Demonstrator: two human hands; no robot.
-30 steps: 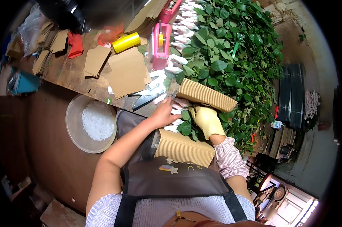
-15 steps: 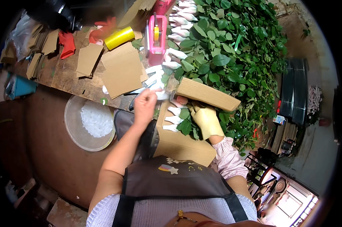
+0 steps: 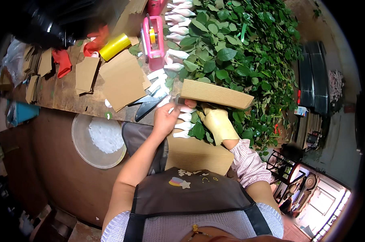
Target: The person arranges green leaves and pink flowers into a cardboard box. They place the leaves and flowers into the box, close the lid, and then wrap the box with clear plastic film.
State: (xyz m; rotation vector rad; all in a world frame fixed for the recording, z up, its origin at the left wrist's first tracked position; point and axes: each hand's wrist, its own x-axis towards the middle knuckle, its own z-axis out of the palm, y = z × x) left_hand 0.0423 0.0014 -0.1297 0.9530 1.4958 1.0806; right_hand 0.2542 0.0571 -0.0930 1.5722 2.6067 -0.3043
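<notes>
Left hand (image 3: 165,120), fingers curled, hold unclear, has returned right to the netted buds (image 3: 184,126), joining the gloved right hand (image 3: 219,126), grip hidden.

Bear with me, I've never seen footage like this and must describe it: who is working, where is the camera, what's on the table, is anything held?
No machine here: a person's own hands, seen from above by a head camera whose wide lens bends straight edges. The table bears leaves with white-wrapped buds, cards, scissors, a yellow roll and a pink dispenser. The bare left hand is at nearer buds on ridged cardboard; the right hand, yellow-gloved, is at the leaves beside them. I can't tell what either hand grips.
</notes>
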